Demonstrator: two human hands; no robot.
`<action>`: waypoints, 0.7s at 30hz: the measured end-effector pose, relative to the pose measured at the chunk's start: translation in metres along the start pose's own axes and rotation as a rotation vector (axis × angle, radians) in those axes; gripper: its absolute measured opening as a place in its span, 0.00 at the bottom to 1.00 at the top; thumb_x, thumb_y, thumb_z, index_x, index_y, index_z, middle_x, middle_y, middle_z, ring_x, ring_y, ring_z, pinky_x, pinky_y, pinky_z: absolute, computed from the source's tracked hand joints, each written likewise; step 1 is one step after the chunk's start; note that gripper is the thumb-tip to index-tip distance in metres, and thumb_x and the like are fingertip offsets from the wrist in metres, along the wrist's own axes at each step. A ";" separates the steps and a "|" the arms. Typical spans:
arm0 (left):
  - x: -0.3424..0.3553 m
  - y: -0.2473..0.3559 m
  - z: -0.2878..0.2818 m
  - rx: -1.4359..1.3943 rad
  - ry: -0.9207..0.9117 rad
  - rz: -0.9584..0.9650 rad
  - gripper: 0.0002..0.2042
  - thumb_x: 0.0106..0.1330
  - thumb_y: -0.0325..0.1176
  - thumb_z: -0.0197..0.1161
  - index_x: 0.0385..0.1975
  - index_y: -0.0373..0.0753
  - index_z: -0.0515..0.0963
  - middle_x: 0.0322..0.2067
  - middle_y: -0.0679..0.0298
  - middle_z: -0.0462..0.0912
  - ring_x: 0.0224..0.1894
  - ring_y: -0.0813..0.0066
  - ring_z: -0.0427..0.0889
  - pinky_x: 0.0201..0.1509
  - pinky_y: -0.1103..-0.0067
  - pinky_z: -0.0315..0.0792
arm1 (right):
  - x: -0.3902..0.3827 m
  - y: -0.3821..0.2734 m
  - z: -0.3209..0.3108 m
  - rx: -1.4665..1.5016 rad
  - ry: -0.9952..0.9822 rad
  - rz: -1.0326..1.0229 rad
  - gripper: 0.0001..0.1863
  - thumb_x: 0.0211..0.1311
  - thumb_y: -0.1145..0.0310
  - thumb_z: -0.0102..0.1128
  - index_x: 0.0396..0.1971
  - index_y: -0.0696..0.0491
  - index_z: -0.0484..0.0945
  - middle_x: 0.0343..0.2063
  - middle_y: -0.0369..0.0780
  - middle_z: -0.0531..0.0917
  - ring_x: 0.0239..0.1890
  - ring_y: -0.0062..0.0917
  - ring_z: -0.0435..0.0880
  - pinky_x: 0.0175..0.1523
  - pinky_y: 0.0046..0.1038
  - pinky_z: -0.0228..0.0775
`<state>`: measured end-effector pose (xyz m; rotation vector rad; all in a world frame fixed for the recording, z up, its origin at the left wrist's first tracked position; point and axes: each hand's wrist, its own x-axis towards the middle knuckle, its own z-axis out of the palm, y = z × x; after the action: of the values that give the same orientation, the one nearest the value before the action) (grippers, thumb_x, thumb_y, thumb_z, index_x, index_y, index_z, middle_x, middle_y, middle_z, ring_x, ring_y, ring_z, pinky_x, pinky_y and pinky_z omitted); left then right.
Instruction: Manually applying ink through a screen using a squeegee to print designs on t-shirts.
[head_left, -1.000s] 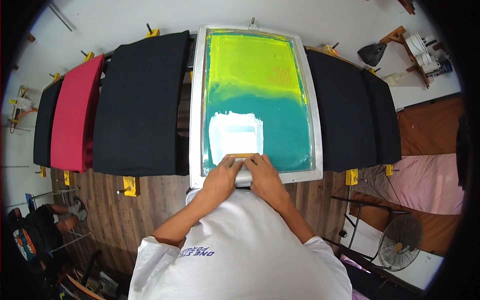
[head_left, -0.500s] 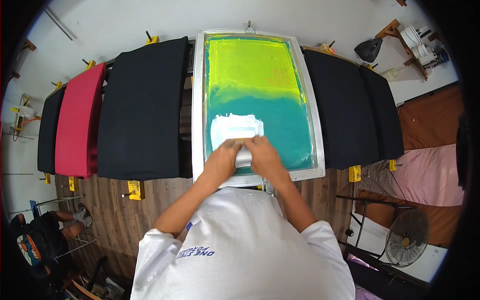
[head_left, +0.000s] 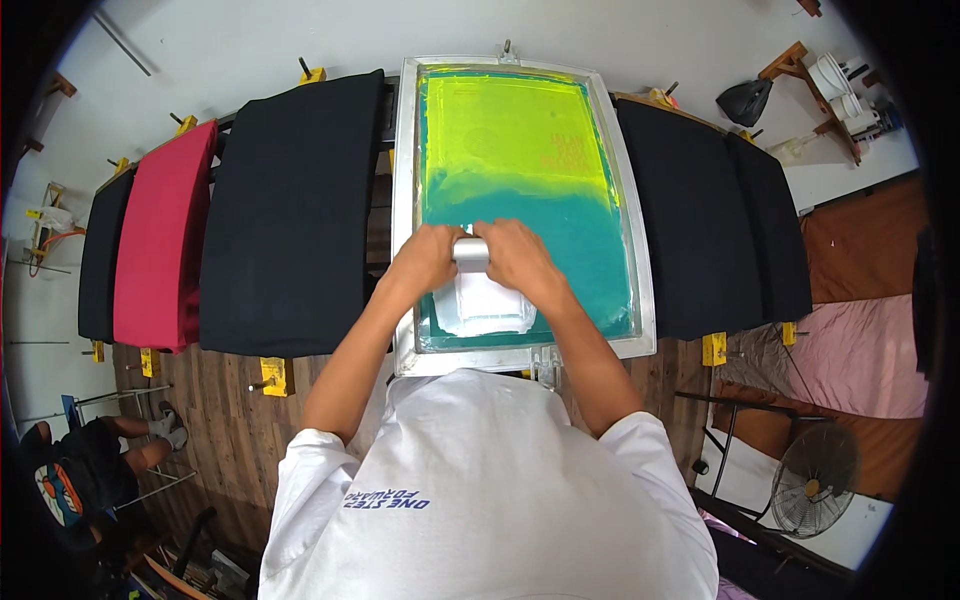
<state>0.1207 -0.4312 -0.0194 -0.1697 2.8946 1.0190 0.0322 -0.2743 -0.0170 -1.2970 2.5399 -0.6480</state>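
Both my hands grip a squeegee with a silvery handle, one hand at each side. My left hand and my right hand have their fingers wrapped over its far side, which hides the blade. It rests over a screen printing frame with a metal rim. The mesh is yellow-green at the far end and teal toward me. White ink covers a patch between the squeegee and the near rim.
Black garments and a red one lie stretched on boards to the left, with more black garments to the right. Yellow clamps jut from the boards. A person is at the lower left; a fan stands lower right.
My hands have pushed the squeegee away from me, from near the frame's near rim to about its middle. The white ink patch now shows on the near side of the squeegee.
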 end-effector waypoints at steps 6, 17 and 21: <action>-0.016 0.005 0.009 -0.017 0.001 -0.010 0.22 0.48 0.17 0.61 0.47 0.37 0.83 0.31 0.42 0.84 0.36 0.45 0.84 0.46 0.62 0.79 | -0.009 0.002 0.008 -0.034 -0.012 -0.017 0.17 0.42 0.83 0.60 0.36 0.56 0.79 0.32 0.50 0.82 0.39 0.48 0.79 0.45 0.45 0.74; -0.093 0.040 0.038 -0.164 -0.011 -0.005 0.22 0.50 0.15 0.58 0.49 0.27 0.78 0.43 0.44 0.83 0.40 0.44 0.84 0.48 0.62 0.78 | -0.092 -0.031 0.001 0.088 -0.222 0.112 0.20 0.41 0.86 0.57 0.39 0.56 0.79 0.40 0.45 0.80 0.47 0.43 0.74 0.50 0.40 0.71; -0.075 0.046 0.023 -0.139 -0.161 -0.062 0.21 0.50 0.17 0.60 0.47 0.34 0.81 0.30 0.42 0.84 0.34 0.44 0.84 0.45 0.63 0.80 | -0.082 -0.022 -0.011 0.068 -0.247 0.063 0.19 0.41 0.85 0.58 0.38 0.56 0.80 0.35 0.46 0.82 0.42 0.44 0.78 0.48 0.41 0.72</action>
<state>0.1895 -0.3748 -0.0011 -0.1748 2.6600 1.1662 0.0919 -0.2159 0.0021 -1.1893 2.3292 -0.5210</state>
